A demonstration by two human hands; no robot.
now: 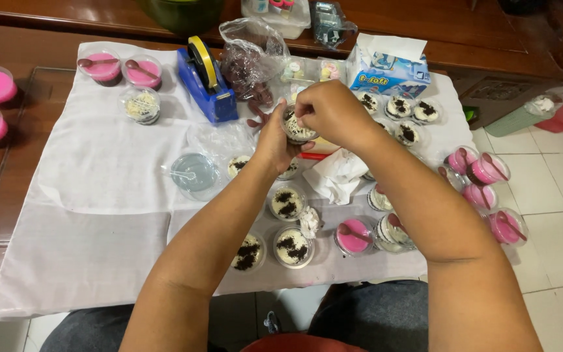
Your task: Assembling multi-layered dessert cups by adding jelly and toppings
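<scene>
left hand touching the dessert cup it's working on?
Touching. The head view shows the left hand wrapped around the dessert cup from below, while the right hand pinches at its rim.

A dark brown wooden desk (8,176) carried a white cloth (99,189). On the cloth stood a blue tape dispenser (204,81), small clear plastic cups of cream dessert with dark crumbs (292,246), pink-filled cups (353,236) and a loose clear round lid (193,173).
</scene>
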